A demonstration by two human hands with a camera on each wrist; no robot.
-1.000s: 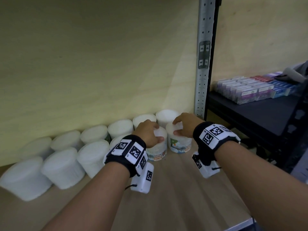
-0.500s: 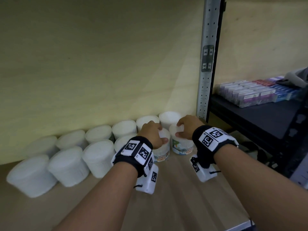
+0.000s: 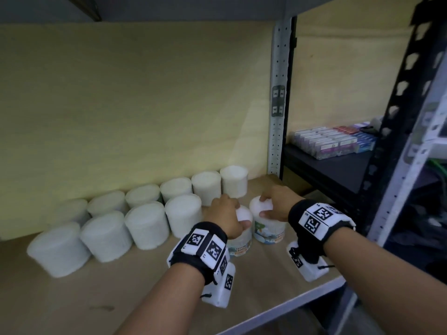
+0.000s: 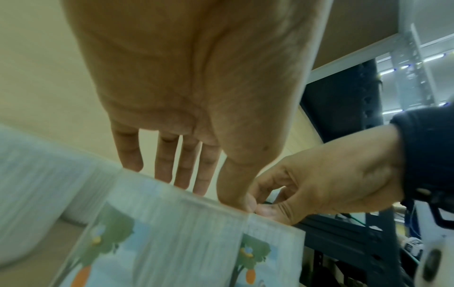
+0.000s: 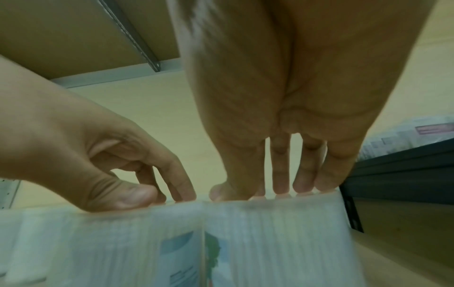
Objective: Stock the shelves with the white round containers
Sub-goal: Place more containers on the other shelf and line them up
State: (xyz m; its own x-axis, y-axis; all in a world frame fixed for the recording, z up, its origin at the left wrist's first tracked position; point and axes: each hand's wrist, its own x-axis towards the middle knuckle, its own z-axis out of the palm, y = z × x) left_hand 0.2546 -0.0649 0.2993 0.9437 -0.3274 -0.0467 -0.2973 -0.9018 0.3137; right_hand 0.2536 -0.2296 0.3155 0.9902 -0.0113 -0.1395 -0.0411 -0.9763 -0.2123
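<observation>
Two rows of white round containers [image 3: 147, 226] stand along the back of the wooden shelf [image 3: 101, 293]. At the right end of the front row, my left hand [image 3: 226, 215] grips the lid of a labelled container [image 3: 240, 246] from above. My right hand [image 3: 278, 204] grips the lid of the container beside it [image 3: 269, 232]. In the left wrist view my left hand [image 4: 196, 136] curls over its container [image 4: 172, 242], thumb on the near rim. In the right wrist view my right hand [image 5: 294, 136] does the same on its container [image 5: 270, 242]. Both containers stand upright and touch.
A grey perforated upright [image 3: 278, 105] bounds the shelf on the right. Beyond it a black shelf [image 3: 338, 170] holds flat boxes [image 3: 333, 141]. The yellow back wall [image 3: 145, 105] is behind the rows. Bare shelf board lies in front of the containers.
My view has pulled back and up, showing more of the shelf. Both hands keep their grip, and the two containers now sit a little further right of the back row.
</observation>
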